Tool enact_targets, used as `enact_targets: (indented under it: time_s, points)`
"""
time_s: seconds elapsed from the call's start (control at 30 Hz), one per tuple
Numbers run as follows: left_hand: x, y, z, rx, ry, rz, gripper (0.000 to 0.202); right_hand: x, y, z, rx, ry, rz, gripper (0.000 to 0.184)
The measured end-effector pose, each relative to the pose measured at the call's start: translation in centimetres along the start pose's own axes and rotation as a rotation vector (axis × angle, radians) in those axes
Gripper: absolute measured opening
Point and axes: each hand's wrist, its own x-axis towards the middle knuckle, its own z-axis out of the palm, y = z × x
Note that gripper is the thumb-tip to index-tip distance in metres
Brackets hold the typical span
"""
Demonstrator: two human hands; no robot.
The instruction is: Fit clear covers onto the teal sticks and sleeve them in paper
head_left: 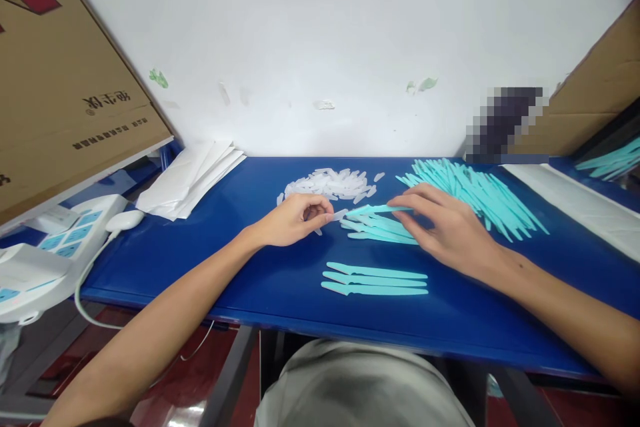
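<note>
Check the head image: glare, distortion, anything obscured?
Head view: bright glare on the floor; cartons lean outward at both edges, looking like wide-angle distortion; a pixelated patch hides detail at right; white pieces wash together, near knives read clearly.

Knife-shaped pieces (470, 193): plain turquoise | small covers (330, 183): cloudy white | tabletop (280, 283): plain deep blue | left carton (45, 73): brown, printed in red and black | wall (320, 27): white, with few green spots
</note>
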Motion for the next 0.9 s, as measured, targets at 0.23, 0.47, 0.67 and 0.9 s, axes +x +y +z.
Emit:
enact_targets:
  time_s: [0.23,0.47,0.67,0.9]
  points:
    - [0.02,0.01,0.07,0.026,0.025,0.005,0.026,0.03,-0.07,-0.09,-0.015,-0.016,-0.007,0.020]
    - [0.02,0.06,0.11,-0.003,0.031,-0.021,0.026,0.00,-0.06,-0.10,-0.042,-0.005,-0.035,0.019]
    - [-0.13,0.19,0.09,0.006,0.020,-0.043,0.027,0.10,-0.17,-0.22,-0.032,-0.019,-0.014,0.021]
    - [-0.21,0.18,0.25,-0.018,0.006,-0.030,0.030,0.04,-0.26,-0.18,-0.024,-0.005,-0.008,0.023]
